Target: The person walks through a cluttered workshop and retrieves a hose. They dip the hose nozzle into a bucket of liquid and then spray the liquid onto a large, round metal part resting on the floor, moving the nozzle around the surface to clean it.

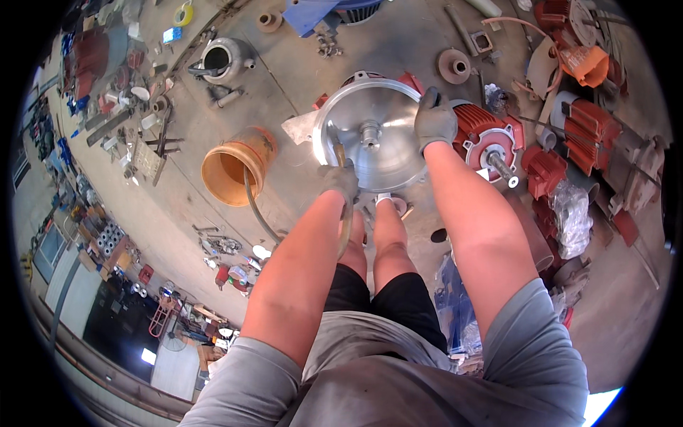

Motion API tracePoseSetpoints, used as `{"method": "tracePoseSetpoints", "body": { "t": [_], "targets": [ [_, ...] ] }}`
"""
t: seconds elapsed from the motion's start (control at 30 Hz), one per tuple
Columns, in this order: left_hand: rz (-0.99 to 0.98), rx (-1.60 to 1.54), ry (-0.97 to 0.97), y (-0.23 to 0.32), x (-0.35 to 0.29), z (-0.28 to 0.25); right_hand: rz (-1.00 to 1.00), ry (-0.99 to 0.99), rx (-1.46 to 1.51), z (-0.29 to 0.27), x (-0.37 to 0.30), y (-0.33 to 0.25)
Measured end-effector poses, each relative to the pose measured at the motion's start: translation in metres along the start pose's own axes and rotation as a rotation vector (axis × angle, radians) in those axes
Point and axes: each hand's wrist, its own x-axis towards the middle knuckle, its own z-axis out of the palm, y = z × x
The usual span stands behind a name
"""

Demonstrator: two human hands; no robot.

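Observation:
A shiny round metal disc with a stubby hub at its centre is tilted up in front of my legs. My right hand, in a grey glove, is closed on the disc's right rim. My gloved left hand grips a greenish-brown hose at the disc's lower left edge. The hose's end points up across the disc's face. Behind the disc, red metal parts show in part, mostly hidden by it.
An orange bucket with a hose in it stands at the left. Further off sits a metal kettle. Right of the disc lies a red electric motor with its shaft out. More red motor parts and clear plastic wrap crowd the right side.

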Motion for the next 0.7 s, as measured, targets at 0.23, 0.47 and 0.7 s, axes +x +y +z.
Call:
{"method": "tracePoseSetpoints", "body": {
  "t": [0.23, 0.47, 0.7],
  "targets": [
    [0.056, 0.078, -0.009, -0.014, 0.021, 0.005, -0.020, 0.030, -0.001, -0.003, -0.004, -0.005],
    [-0.061, -0.431, 0.066, 0.012, -0.037, 0.004, -0.008, 0.023, 0.002, -0.012, -0.004, -0.009],
    [-0.007, -0.704, 0.039, -0.003, -0.048, 0.022, -0.022, 0.036, 0.013, -0.007, -0.005, -0.008]
  ]
}}
